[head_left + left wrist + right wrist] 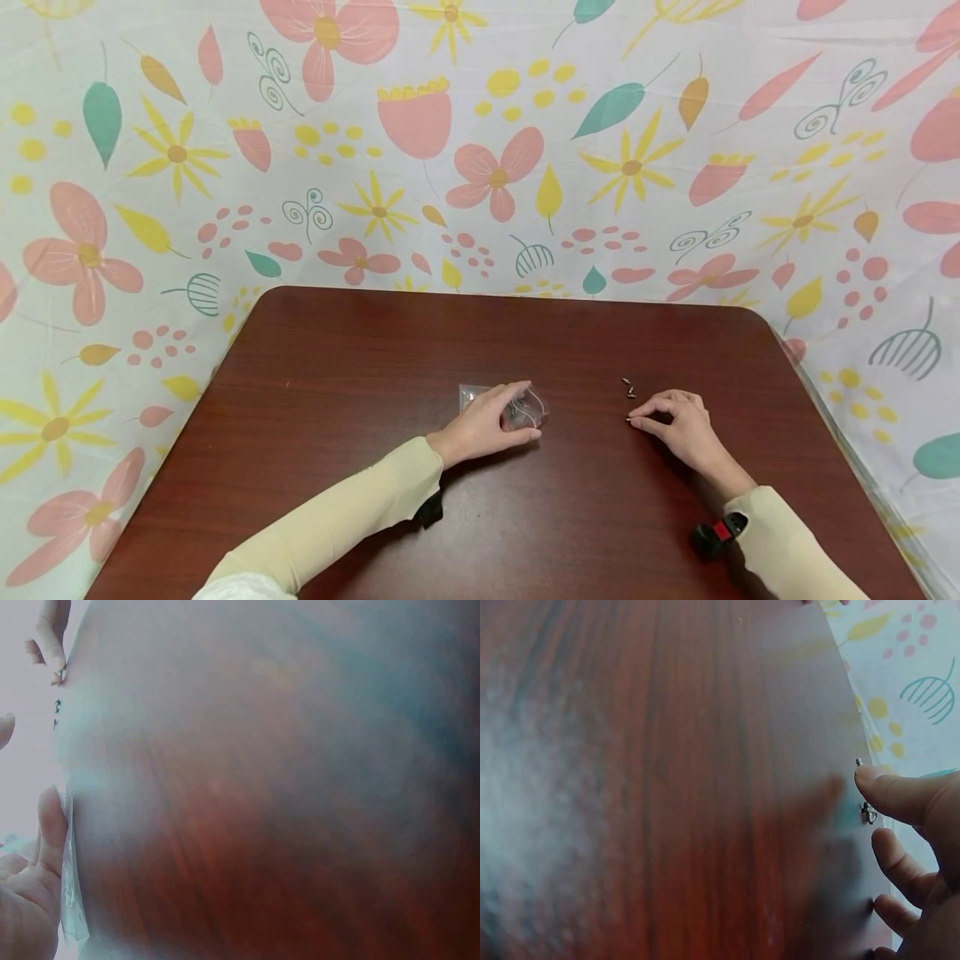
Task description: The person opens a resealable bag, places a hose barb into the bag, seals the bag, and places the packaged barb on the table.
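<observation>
My left hand (480, 423) lies over a clear plastic bag (537, 405), its thumb and fingers spread apart. Some small things and pale curved lines show through the plastic, too unclear to name. In the left wrist view the bag (73, 904) stands out beside the hand (30, 892). To the right, my right hand (684, 427) pinches a tiny metal piece (628, 419) between thumb and forefinger, low over the table. Just beyond those fingertips lie a few similar small metal pieces (631, 392), perhaps screws. The right wrist view shows the right hand (922, 840) near the small metal pieces (868, 814).
The dark red-brown wooden table (360, 358) has rounded far corners. A white curtain (480, 108) with printed flowers and leaves hangs behind and along its sides. Black wrist devices sit on both wrists, the right one (716, 533) with a red mark.
</observation>
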The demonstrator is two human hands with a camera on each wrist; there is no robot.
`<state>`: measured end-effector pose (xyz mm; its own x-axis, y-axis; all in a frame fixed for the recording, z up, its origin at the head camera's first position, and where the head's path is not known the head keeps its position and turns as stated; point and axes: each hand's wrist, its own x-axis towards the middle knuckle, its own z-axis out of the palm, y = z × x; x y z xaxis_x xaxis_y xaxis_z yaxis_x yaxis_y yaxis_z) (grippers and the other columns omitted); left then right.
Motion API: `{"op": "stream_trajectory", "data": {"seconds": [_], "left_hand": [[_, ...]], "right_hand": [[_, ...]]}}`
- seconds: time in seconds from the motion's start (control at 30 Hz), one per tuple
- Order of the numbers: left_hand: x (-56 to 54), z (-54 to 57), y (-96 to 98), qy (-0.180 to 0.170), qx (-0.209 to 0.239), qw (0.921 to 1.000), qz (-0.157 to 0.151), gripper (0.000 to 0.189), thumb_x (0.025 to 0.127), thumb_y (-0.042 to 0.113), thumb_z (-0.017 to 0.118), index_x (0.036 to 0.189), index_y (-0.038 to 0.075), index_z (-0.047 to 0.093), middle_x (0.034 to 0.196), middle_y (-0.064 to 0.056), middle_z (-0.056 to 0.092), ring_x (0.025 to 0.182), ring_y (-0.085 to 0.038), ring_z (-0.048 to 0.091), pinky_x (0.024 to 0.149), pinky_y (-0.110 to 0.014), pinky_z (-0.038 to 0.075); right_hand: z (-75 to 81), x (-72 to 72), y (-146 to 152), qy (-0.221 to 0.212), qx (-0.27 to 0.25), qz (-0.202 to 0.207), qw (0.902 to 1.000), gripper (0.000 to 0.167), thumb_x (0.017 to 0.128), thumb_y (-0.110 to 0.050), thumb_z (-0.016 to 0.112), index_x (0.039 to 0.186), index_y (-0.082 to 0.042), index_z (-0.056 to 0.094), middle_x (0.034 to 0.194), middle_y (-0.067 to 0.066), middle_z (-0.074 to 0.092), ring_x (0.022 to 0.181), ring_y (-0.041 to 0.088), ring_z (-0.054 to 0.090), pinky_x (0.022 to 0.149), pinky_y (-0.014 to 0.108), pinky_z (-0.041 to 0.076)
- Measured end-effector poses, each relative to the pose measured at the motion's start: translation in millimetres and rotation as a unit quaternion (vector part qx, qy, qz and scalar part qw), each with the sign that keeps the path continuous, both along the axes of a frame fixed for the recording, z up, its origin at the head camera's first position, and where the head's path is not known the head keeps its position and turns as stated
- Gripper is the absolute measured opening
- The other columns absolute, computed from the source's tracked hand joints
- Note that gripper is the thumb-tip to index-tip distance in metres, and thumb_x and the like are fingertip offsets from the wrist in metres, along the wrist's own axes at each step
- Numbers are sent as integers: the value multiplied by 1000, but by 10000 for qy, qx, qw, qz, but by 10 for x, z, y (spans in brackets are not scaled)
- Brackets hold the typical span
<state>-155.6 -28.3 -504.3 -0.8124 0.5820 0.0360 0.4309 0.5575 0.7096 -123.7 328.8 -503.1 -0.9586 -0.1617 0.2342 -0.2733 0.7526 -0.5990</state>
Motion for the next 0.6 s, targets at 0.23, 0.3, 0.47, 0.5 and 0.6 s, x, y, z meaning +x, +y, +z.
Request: {"op": "stream_trajectory", "data": {"seconds": [0.23,0.3,0.47,0.5,0.6], "left_hand": [[5,13,3,-69,12,10000,-12,83,93,51,76,160,16,42,137,-5,60,75,-2,59,83,-26,51],[7,16,5,-85,10,10000,-11,83,93,52,76,160,16,42,137,-5,60,75,-2,58,83,-26,51],[14,26,3,-153,-11,9999,-3,83,93,53,75,160,18,42,136,-4,60,75,-2,58,83,-26,51],[14,28,2,-166,-3,9999,-4,83,93,54,75,160,18,42,135,-4,60,75,-2,58,83,-26,51],[14,27,-3,-186,15,9998,2,83,93,53,75,160,18,41,135,-3,60,74,-2,59,80,-25,51]], "right_hand": [[0,48,-52,86,-29,-59,9999,13,81,-6,86,87,-16,82,94,9,68,113,46,46,97,67,24],[-5,66,-69,95,-4,-77,9999,13,81,-6,86,87,-16,83,93,8,68,112,45,46,96,66,24],[14,108,-131,199,22,-46,9998,14,80,-5,87,86,-17,83,91,5,67,108,42,48,94,61,26],[21,114,-146,227,8,-28,9997,15,79,-5,88,85,-17,83,91,5,67,107,41,48,94,59,26],[48,125,-194,291,-29,34,9996,16,78,-4,88,85,-18,83,90,4,67,106,37,47,93,53,27]]}}
